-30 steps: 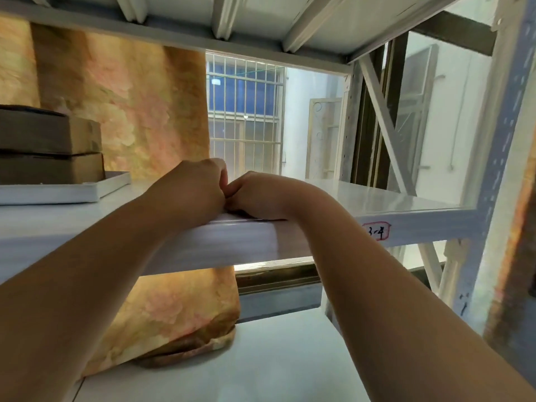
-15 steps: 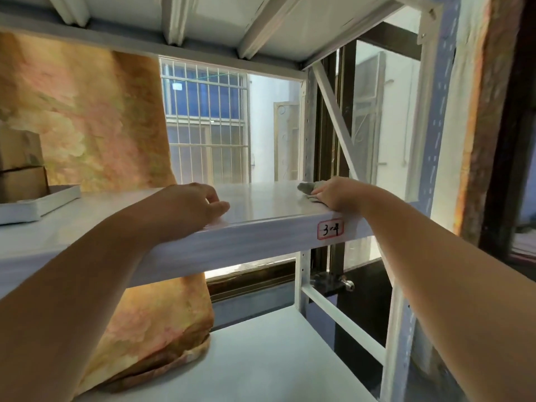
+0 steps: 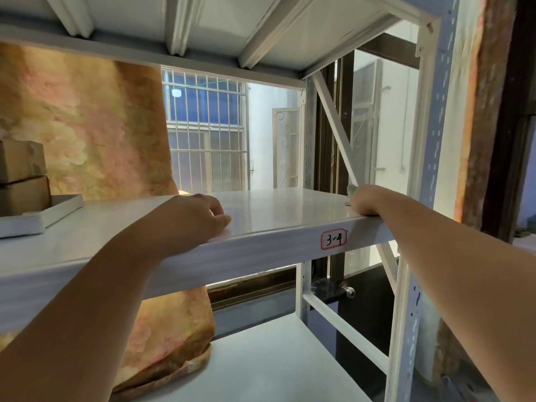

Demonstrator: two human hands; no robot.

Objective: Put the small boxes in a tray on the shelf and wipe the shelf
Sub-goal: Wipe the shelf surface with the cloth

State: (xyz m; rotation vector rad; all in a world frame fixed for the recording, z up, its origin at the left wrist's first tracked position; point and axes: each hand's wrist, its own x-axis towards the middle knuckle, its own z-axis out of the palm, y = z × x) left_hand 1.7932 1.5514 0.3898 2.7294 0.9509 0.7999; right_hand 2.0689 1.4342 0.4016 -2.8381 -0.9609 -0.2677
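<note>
- Shelf board of glossy white metal (image 3: 275,207) spans the rack; its front edge bears a red-bordered label reading "3-4" (image 3: 333,238).
- Two brown cardboard boxes (image 3: 21,169) sit stacked in a shallow white tray (image 3: 58,212) at the board's far left.
- Left hand (image 3: 194,219) rests on the front edge near the middle, fingers loosely curled, holding nothing.
- Right hand (image 3: 367,200) lies at the right end, fingers curled over a pale grey cloth (image 3: 352,189), only a scrap showing.
</note>
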